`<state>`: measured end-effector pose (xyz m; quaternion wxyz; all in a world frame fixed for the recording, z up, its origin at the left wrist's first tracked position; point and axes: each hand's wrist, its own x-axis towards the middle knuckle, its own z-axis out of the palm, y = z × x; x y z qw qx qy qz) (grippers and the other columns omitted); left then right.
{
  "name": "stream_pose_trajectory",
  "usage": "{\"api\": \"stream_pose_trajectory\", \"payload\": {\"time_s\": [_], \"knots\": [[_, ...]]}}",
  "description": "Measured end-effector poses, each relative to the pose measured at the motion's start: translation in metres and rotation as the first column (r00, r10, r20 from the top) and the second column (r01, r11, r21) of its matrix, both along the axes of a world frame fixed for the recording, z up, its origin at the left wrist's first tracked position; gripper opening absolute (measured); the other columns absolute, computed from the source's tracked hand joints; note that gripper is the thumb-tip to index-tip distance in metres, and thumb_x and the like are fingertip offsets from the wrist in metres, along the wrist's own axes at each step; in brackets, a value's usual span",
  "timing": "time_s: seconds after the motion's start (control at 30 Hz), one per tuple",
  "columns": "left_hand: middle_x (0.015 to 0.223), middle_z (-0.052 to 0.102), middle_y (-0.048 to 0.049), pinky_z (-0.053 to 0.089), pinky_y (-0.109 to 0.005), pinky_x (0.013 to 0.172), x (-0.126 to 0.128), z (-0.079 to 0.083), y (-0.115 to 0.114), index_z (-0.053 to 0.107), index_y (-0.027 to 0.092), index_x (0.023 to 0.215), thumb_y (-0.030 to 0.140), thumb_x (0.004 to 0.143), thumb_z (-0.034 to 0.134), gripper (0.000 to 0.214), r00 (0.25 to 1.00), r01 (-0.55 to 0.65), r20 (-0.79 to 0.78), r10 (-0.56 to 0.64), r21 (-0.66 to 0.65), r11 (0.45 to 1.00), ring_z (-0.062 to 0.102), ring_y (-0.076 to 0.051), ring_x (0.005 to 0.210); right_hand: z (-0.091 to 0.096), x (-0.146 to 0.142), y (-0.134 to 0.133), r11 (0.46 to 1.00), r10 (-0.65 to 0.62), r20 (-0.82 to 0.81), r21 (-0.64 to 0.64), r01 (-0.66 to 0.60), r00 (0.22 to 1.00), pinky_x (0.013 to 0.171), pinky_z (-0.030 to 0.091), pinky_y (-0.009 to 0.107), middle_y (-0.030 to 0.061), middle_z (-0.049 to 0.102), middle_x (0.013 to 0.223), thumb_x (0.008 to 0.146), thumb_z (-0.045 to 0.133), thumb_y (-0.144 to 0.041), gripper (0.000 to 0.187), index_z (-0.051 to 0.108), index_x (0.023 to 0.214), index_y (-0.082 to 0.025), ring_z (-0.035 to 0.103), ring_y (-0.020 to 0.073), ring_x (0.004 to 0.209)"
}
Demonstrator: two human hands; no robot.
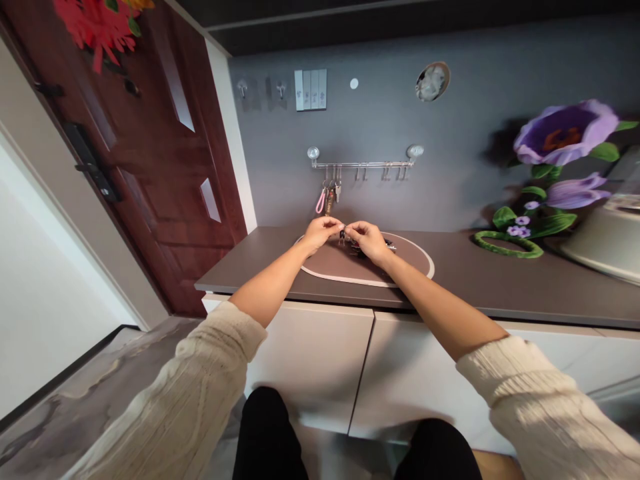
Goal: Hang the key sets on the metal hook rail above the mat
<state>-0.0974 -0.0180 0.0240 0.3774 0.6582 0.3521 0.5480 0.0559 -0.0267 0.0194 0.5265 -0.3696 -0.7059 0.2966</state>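
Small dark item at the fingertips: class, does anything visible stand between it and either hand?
Nothing visible does: the left hand and right hand both pinch the small dark item, over the mat. Other small things lie on the mat by the right hand, partly hidden behind it, not in between.

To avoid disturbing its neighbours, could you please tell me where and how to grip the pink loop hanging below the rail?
Probably by its rounded lower end, from the front left: the pink loop hangs leftmost under the rail, its bottom looks free, other hanging items crowd its right, and the wall stands behind.
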Motion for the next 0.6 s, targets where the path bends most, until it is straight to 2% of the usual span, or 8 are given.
{"api": "stream_pose_trajectory", "payload": {"time_s": [0.27,0.4,0.5,0.6], "knots": [[0.076,0.062,-0.0021,0.039,-0.021,0.062,0.003,-0.001,0.001,0.062,0.012,0.083,0.036,0.064,0.065,0.031,1.000,-0.020,0.018,0.020,-0.018,1.000,0.050,-0.008,0.064,0.002,0.003,0.008,0.994,-0.084,0.088,0.077,0.077,0.993,0.065,0.042,0.027,0.0018,0.059,0.069,0.070,0.052,-0.042,0.028,0.057,0.075,-0.015,0.052,0.0124,0.063],[0.073,0.061,-0.0015,0.039,-0.021,0.060,0.005,-0.005,0.007,0.060,0.012,0.087,0.037,0.071,0.058,0.030,0.998,-0.067,-0.014,0.068,0.046,0.997,0.049,-0.007,0.060,0.008,0.006,0.013,0.984,-0.146,0.110,0.114,0.134,0.983,0.066,0.042,0.028,0.0022,0.060,0.071,0.070,0.051,-0.040,0.024,0.057,0.073,-0.017,0.052,0.0135,0.065],[0.072,0.060,-0.0022,0.039,-0.022,0.063,0.006,-0.008,0.011,0.060,0.012,0.081,0.036,0.075,0.051,0.026,0.980,-0.171,-0.074,0.184,0.155,0.973,0.050,-0.009,0.062,0.016,0.008,0.019,0.978,-0.176,0.094,0.132,0.163,0.980,0.069,0.042,0.028,0.0032,0.061,0.074,0.070,0.050,-0.039,0.023,0.057,0.073,-0.017,0.053,0.0142,0.067],[0.072,0.061,-0.0028,0.039,-0.023,0.066,0.007,-0.010,0.013,0.060,0.014,0.075,0.034,0.078,0.047,0.025,0.931,-0.272,-0.166,0.326,0.283,0.920,0.051,-0.011,0.065,0.027,0.010,0.028,0.972,-0.208,0.100,0.134,0.194,0.973,0.072,0.041,0.029,0.0036,0.062,0.075,0.069,0.050,-0.037,0.021,0.057,0.072,-0.017,0.054,0.0147,0.069]]}}
